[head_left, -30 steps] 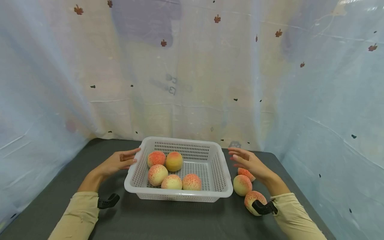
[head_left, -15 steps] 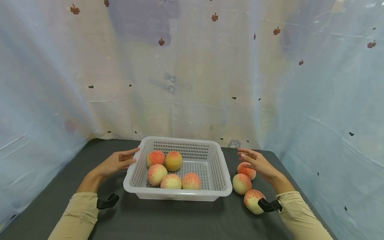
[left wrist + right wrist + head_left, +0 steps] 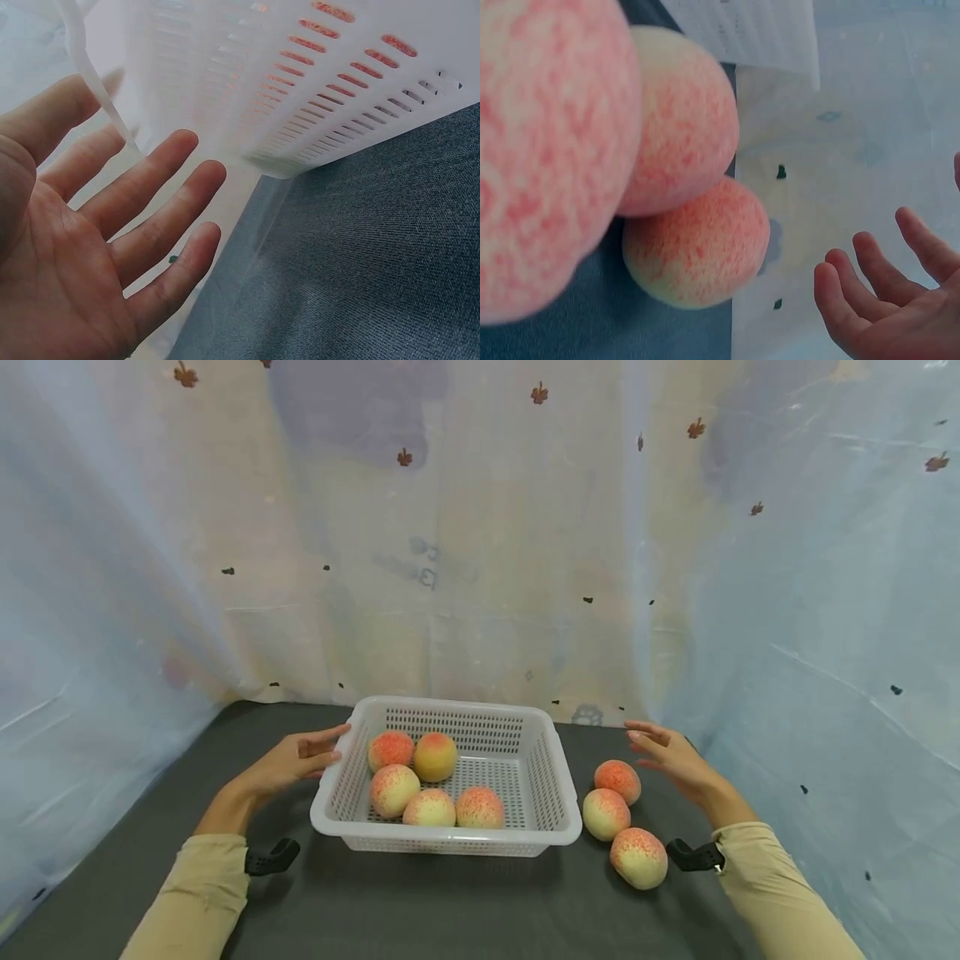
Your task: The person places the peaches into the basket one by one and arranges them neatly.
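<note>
A white plastic basket (image 3: 446,839) with slotted walls stands mid-table, holding several peaches, among them a yellower peach (image 3: 435,757). At its left rim is my left hand (image 3: 288,764), thumb and fingers spread around the edge; in the left wrist view the fingers (image 3: 161,199) are extended beside the slotted wall. My right hand (image 3: 675,764) hovers with loosely bent fingers and nothing in them. Three peaches lie to the basket's right: a redder far peach (image 3: 617,782), a middle peach (image 3: 606,815) and a near peach (image 3: 638,858). The right hand is apart from all of them.
A dark cloth (image 3: 420,910) covers the table. Pale printed curtains (image 3: 480,543) enclose the back and both sides, close to the table's far edge. Each wrist wears a black band-mounted device (image 3: 693,856).
My right hand has moved right, away from the basket and from above the loose peaches, uncovering the far one. The left hand stays at the basket's rim, and the peaches keep their places.
</note>
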A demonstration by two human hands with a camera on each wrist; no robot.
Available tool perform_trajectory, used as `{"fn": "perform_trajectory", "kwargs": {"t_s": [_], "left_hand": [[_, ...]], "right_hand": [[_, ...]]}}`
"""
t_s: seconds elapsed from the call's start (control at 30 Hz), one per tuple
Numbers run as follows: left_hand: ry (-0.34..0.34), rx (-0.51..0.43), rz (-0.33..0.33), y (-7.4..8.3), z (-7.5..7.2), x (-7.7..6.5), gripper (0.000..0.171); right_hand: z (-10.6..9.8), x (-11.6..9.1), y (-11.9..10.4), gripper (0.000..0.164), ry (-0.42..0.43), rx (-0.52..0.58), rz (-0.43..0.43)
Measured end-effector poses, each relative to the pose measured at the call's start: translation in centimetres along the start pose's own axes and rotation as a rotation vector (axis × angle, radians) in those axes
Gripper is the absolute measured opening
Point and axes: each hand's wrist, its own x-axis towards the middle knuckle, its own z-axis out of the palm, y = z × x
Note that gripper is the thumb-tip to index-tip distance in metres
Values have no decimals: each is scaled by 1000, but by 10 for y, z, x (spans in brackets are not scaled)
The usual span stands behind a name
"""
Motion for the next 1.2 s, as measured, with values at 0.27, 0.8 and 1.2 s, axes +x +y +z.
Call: {"fn": "perform_trajectory", "kwargs": {"t_s": [0.27, 0.8, 1.2], "left_hand": [[8, 11, -17, 2, -1, 0, 68], [16, 1, -16, 1, -1, -1, 69], [17, 1, -25, 1, -1, -1, 69]], "right_hand": [[-12, -1, 9, 66, -34, -3, 41], [-26, 1, 43, 72, -208, -57, 74], [-21, 11, 56, 74, -308, -116, 110]]}}
